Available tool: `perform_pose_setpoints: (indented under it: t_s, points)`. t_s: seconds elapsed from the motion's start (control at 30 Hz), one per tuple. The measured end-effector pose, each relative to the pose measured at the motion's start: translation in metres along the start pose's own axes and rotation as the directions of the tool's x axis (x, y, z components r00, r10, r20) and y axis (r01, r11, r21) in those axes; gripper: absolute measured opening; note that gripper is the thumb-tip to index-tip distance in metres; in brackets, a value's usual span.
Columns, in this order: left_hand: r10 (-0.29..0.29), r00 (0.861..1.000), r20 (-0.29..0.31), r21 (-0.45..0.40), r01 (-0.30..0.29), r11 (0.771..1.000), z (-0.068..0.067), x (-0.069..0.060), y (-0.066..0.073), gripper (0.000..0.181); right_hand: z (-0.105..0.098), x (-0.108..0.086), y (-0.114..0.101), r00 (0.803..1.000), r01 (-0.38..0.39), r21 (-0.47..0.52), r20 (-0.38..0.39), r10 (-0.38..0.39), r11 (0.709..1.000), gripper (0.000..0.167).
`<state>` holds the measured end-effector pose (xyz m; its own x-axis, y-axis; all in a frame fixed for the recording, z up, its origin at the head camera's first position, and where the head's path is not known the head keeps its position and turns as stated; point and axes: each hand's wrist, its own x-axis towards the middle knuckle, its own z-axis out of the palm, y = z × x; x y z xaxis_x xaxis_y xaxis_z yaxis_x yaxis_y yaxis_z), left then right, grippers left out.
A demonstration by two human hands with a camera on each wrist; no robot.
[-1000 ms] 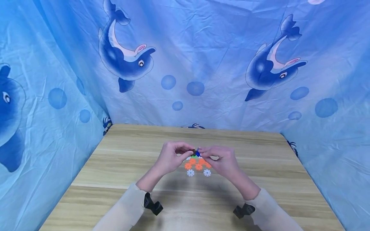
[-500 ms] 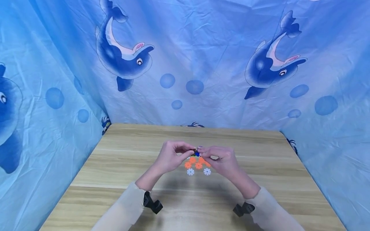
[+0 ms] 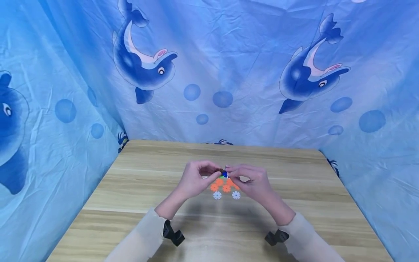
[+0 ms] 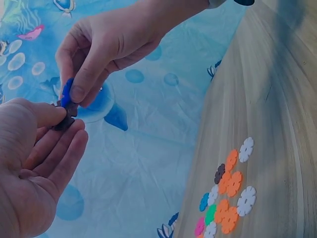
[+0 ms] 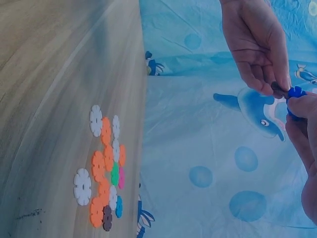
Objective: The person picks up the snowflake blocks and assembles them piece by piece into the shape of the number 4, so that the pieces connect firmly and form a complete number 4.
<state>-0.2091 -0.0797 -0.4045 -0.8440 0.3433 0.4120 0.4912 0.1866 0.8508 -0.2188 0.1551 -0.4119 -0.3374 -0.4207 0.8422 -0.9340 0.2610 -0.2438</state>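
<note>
My left hand pinches a dark brown snowflake disc between thumb and fingers. In my right hand, a blue snowflake disc is pinched by thumb and fingertips. Both hands are raised above the table, fingertips close together. The two discs touch edge to edge at an angle in the left wrist view; whether their slots interlock cannot be made out. In the right wrist view the brown disc is partly covered by the left fingers and the blue one by the right thumb.
Below the hands, loose snowflake discs lie on the wooden table: several orange ones, several white ones, plus a green disc, a pink disc, a light blue disc and a brown disc. A dolphin-print curtain surrounds the table.
Both hands keep their grips and stay almost in place, with small shifts of the fingertips around the two discs. The head view sways slightly. The discs on the table have not moved.
</note>
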Motion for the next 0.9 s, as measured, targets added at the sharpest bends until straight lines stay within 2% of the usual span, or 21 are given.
perform_pose_setpoints:
  t_s: [0.13, 0.23, 0.37, 0.47, 0.53, 0.57, 0.67, 0.77, 0.83, 0.9]
  points:
    - [-0.016, 1.0, -0.005, 0.003, 0.016, 1.0, -0.001, 0.0, 0.001, 0.011, -0.003, -0.003, 0.0, 0.998, -0.064, -0.057, 0.016, 0.065, 0.996, 0.029]
    - [-0.039, 0.999, -0.017, 0.009, 0.039, 0.999, -0.003, -0.001, 0.002, 0.012, -0.007, -0.007, 0.003, 0.99, -0.134, -0.129, 0.021, 0.138, 0.983, 0.033]
    - [-0.062, 0.998, -0.026, 0.018, 0.062, 0.998, -0.007, -0.001, 0.003, 0.012, -0.012, -0.015, 0.01, 0.974, -0.213, -0.198, 0.035, 0.224, 0.957, 0.031]
    - [-0.062, 0.998, -0.024, 0.027, 0.063, 0.998, -0.009, 0.0, 0.001, 0.012, -0.013, -0.024, 0.014, 0.953, -0.263, -0.209, 0.097, 0.288, 0.942, 0.025]
    - [-0.062, 0.998, -0.018, 0.033, 0.062, 0.998, -0.01, 0.0, 0.0, 0.012, -0.011, -0.031, 0.017, 0.926, -0.305, -0.213, 0.161, 0.341, 0.928, 0.022]
    - [-0.059, 0.998, -0.015, 0.035, 0.06, 0.998, -0.01, 0.0, 0.0, 0.012, -0.01, -0.035, 0.018, 0.907, -0.329, -0.221, 0.197, 0.373, 0.918, 0.021]
    - [-0.05, 0.999, -0.005, 0.037, 0.05, 0.998, -0.011, -0.001, -0.001, 0.012, -0.004, -0.048, 0.019, 0.831, -0.404, -0.256, 0.299, 0.47, 0.878, 0.022]
    - [-0.038, 0.999, 0.003, 0.041, 0.038, 0.998, -0.011, -0.002, -0.002, 0.012, 0.005, -0.061, 0.02, 0.758, -0.434, -0.3, 0.387, 0.525, 0.849, 0.022]
    - [-0.036, 0.999, 0.012, 0.038, 0.036, 0.999, -0.011, -0.001, -0.001, 0.013, 0.012, -0.068, 0.021, 0.728, -0.426, -0.314, 0.438, 0.528, 0.848, 0.023]
    - [-0.04, 0.999, 0.026, 0.033, 0.039, 0.999, -0.01, -0.001, -0.002, 0.013, 0.017, -0.076, 0.022, 0.707, -0.401, -0.333, 0.48, 0.519, 0.853, 0.023]
